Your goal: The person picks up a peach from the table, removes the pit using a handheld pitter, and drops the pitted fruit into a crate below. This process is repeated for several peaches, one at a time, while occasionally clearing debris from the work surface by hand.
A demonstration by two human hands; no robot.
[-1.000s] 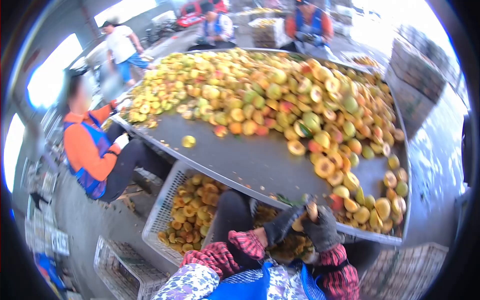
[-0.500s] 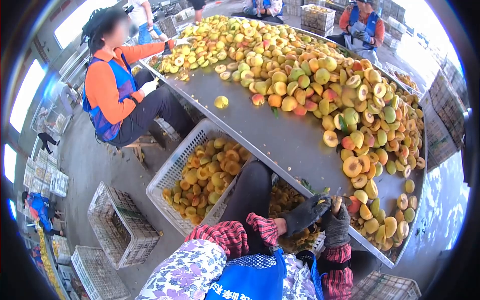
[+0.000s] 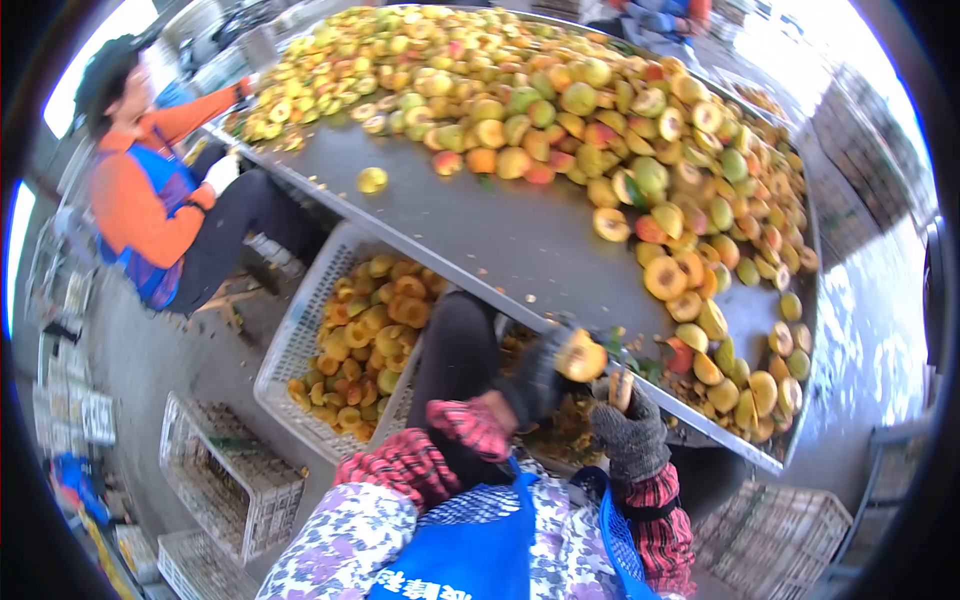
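Observation:
Both my hands wear dark gloves and are near the close edge of the metal table (image 3: 470,235). My left hand (image 3: 540,375), partly blurred, is closed on a halved yellow-orange fruit (image 3: 581,356) with its cut face showing. To its right my right hand (image 3: 630,430) is wrapped round a small tool with a light brown handle (image 3: 620,389); its working end cannot be made out. A long heap of halved fruit (image 3: 600,130) lies along the table. A lone fruit piece (image 3: 372,180) sits apart on the metal.
A white crate (image 3: 275,350) of halved fruit (image 3: 365,340) stands left of my knee. Other crates (image 3: 230,475) (image 3: 775,540) are on the floor at both sides. A co-worker in orange (image 3: 150,210) sits at the left, one arm on the table.
My left hand has moved left, away from my right hand, and a halved fruit now shows in it. The view has shifted, so the table and crates appear further left and higher.

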